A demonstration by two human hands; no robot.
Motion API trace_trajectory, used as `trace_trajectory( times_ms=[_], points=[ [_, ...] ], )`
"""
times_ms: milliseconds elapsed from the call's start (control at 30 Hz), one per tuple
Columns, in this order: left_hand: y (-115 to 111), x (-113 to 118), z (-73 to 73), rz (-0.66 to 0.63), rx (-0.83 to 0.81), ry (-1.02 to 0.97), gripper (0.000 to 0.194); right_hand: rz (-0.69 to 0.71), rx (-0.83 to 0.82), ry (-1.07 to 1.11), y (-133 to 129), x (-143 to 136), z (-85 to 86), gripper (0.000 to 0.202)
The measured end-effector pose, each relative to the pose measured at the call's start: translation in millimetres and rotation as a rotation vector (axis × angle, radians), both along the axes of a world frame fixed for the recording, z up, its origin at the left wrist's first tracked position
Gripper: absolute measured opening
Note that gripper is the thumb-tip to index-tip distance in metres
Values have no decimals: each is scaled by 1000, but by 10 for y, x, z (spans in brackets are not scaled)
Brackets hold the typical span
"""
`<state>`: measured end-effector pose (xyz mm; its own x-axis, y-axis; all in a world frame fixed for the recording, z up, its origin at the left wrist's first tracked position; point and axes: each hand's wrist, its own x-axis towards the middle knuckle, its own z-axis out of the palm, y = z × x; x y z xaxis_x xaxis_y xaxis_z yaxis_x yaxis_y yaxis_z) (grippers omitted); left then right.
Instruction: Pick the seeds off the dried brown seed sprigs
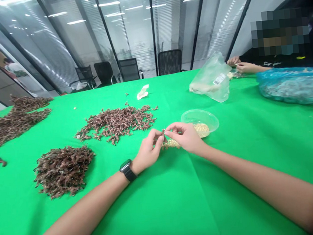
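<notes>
My left hand (pixel 149 149), with a dark watch on its wrist, pinches a small reddish-brown piece (pixel 163 132) upright between thumb and fingers. Close against it, my right hand (pixel 188 137) is closed in a pinch at the same piece; whatever lies between its fingertips is too small to tell. Just below the fingers, a little heap of tiny gold-coloured bits (pixel 172 144) lies on the green cloth. A clear round bowl (pixel 212 121) with more gold bits stands behind my right hand. Beyond my left hand spreads a loose pile of similar reddish-brown pieces (pixel 121 120).
A darker brown pile (pixel 65 171) sits left of my left forearm, with larger heaps (pixel 12 126) at far left. A crumpled white paper (pixel 143 92), a clear plastic bag (pixel 216 79) and a blue bag (pixel 293 85) lie farther back. Another person's hands (pixel 243 66) work at far right.
</notes>
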<state>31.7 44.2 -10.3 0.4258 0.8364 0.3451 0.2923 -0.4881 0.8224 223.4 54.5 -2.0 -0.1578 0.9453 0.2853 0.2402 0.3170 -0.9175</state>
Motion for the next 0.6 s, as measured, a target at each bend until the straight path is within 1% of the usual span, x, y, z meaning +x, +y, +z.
trace_trajectory(
  times_ms=[67,133,200,233,300,367,433,500,567,600],
  points=[
    [-9,9,6,-21,-30,-21,26,-41,221,-143,0,38,-21,20],
    [-16,17,-2,-37,-34,-22,27,-2,375,-258,-3,72,-45,16],
    [-20,19,-20,-43,-21,-11,27,41,442,-313,-15,78,-66,13],
    [-20,17,-32,-40,-3,3,26,41,432,-307,-25,66,-73,13],
    [-9,6,-53,-23,61,52,24,16,311,-221,-49,16,-73,13],
    [12,-14,-65,11,157,134,21,24,74,-48,-66,-43,-48,18],
    [38,-35,-67,32,264,241,22,100,-235,179,-66,-77,-3,25],
    [58,-52,-63,11,359,341,24,205,-542,379,-47,-72,40,30],
    [64,-58,-59,-22,403,393,25,287,-747,457,-18,-45,53,32],
    [62,-57,-59,-26,394,391,25,305,-796,454,-4,-32,43,32]
  ],
)
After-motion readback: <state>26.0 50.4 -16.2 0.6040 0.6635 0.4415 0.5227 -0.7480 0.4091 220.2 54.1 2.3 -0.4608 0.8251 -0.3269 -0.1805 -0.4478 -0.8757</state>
